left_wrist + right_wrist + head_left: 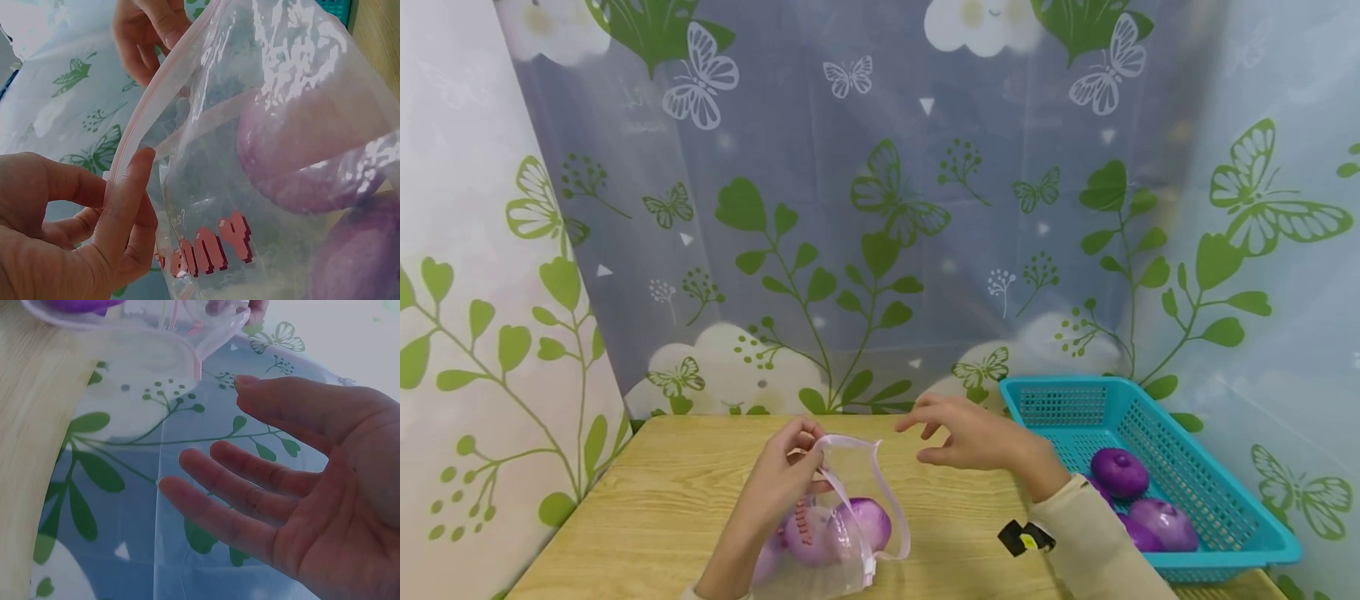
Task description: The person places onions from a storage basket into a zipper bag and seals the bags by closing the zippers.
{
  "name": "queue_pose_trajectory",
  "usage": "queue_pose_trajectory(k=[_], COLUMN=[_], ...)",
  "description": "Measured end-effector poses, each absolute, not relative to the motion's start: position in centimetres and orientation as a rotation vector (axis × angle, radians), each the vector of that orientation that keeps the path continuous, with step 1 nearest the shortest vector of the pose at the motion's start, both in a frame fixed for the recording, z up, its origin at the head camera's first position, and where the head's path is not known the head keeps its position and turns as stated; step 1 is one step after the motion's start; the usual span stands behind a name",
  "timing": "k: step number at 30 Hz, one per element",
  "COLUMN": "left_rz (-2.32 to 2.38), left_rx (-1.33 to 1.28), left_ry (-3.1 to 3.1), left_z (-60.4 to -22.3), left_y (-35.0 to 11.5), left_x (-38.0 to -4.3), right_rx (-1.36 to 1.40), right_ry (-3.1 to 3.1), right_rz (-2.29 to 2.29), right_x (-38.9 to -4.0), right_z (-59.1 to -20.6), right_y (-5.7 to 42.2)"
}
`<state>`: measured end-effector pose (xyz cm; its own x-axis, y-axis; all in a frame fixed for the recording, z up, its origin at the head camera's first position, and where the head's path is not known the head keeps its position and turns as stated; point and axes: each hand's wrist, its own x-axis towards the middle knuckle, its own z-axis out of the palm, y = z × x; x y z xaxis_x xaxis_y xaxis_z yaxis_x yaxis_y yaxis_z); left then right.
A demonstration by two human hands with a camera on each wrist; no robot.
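Observation:
My left hand (781,477) pinches the rim of a clear zip bag (850,575) with a pale pink edge and red lettering. The bag's mouth gapes toward the right. Inside it lie purple onions (867,525), seen through the plastic; in the left wrist view two of them (300,156) show large. My right hand (966,437) hovers to the right of the bag's mouth, apart from it. Its fingers are spread and loosely bent, and the right wrist view shows nothing in the palm (350,531).
A turquoise plastic basket (1217,492) stands at the right of the wooden table (647,500), behind my right forearm. Several purple onions (1120,473) lie in its near end. Printed curtains (820,208) with leaves and butterflies enclose the table at the back and sides.

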<state>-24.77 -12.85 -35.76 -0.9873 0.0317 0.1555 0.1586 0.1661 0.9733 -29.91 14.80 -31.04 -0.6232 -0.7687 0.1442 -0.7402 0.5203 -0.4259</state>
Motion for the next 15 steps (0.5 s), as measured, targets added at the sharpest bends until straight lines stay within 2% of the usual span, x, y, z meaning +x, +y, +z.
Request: queue_pose_trajectory(k=[15], left_rz=[-1.971], left_rx=[-0.188], left_ry=[-2.323], left_z=[-35.8], left_y=[-13.0], left_x=[-24.9], right_rx=[-1.266], right_ry=[2.771], right_rz=[-0.500], right_x=[-30.0], right_z=[-30.1], right_y=[18.5])
